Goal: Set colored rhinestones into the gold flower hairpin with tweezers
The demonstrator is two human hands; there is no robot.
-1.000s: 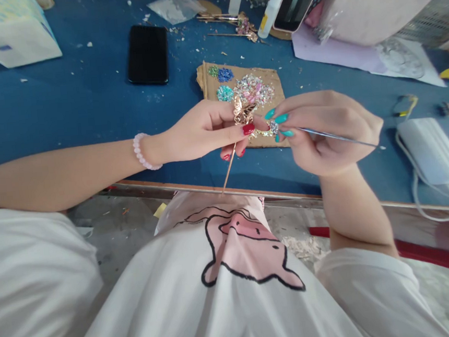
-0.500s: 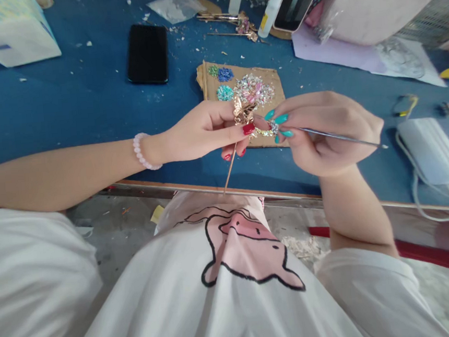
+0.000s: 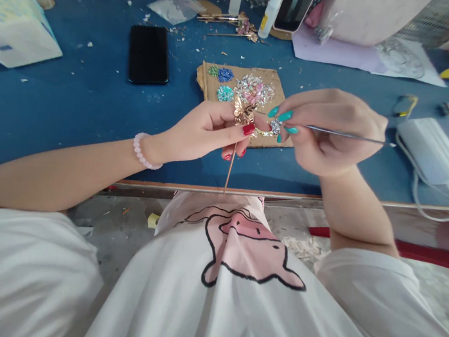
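My left hand [image 3: 201,131] is closed around a gold hair stick [image 3: 243,111] with a butterfly ornament. Its thin shaft slants down past the table's front edge, and a cluster of sparkling stones [image 3: 275,127] shows at its right side. In my right hand [image 3: 334,127], the fingers pinch a thin metal tool [image 3: 347,135]; its back end points right, and its working tip is mostly hidden near the ornament. The right fingertips are close beside the stone cluster. Behind both hands lies a cardboard piece [image 3: 274,75] with silver-pink stones [image 3: 252,89], turquoise beads [image 3: 224,93] and blue beads [image 3: 224,74].
A black phone [image 3: 147,54] lies left of the cardboard, with a tissue box [image 3: 27,33] farther left. Glue bottles [image 3: 271,12] and more hair sticks [image 3: 245,25] are at the back. On the right are a white corded device [image 3: 435,150] and a paper sheet [image 3: 356,57].
My right hand has shifted slightly right with the tool, uncovering more of the stone cluster. My left hand and the hair stick stay almost still.
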